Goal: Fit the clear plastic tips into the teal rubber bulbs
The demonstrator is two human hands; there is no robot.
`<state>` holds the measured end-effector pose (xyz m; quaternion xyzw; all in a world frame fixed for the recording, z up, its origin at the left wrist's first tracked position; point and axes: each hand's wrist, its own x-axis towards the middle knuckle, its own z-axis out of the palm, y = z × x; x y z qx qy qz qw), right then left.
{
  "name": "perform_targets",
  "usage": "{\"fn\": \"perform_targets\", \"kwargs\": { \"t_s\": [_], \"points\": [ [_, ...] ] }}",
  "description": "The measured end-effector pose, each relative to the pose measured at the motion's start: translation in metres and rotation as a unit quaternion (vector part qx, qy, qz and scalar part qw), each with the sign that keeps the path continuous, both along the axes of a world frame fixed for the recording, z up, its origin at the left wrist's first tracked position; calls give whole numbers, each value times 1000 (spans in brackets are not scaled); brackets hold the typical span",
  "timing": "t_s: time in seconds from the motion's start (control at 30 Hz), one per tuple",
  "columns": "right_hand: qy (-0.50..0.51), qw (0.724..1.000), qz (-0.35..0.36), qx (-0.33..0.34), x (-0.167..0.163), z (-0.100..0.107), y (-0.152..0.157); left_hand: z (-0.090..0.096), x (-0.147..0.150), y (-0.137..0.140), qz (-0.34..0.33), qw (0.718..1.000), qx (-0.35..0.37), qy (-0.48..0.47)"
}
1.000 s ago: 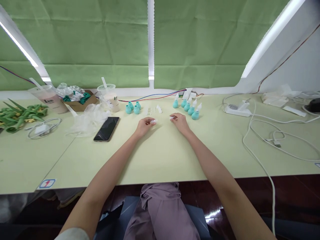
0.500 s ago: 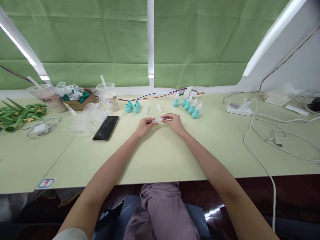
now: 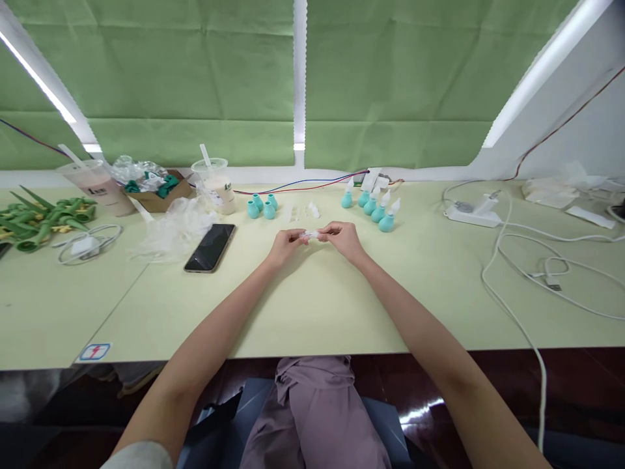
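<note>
Right of the smartphone (image 3: 209, 248), left hand (image 3: 284, 247) and right hand (image 3: 347, 241) pinch a translucent plastic piece (image 3: 311, 234); probably light, slick; best gripped by its ends.

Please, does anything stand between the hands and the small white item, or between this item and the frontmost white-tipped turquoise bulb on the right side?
Nothing visible separates the small white item from the left hand or the right hand, which both hold it. Toward the frontmost white-tipped turquoise bulb, only the right hand itself lies between.
</note>
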<state>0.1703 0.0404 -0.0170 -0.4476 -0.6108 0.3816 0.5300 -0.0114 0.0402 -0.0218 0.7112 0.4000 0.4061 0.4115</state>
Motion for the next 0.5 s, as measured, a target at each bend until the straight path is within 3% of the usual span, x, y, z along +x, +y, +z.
{"fn": "perform_targets", "kwargs": {
  "t_s": [0.2,0.5],
  "points": [
    [-42,998,40,32,5,0,1,-1,3,-3,40,997,35,59],
    [-6,999,33,-27,2,-1,-3,-2,4,-5,52,992,87,82]
  ]
}}
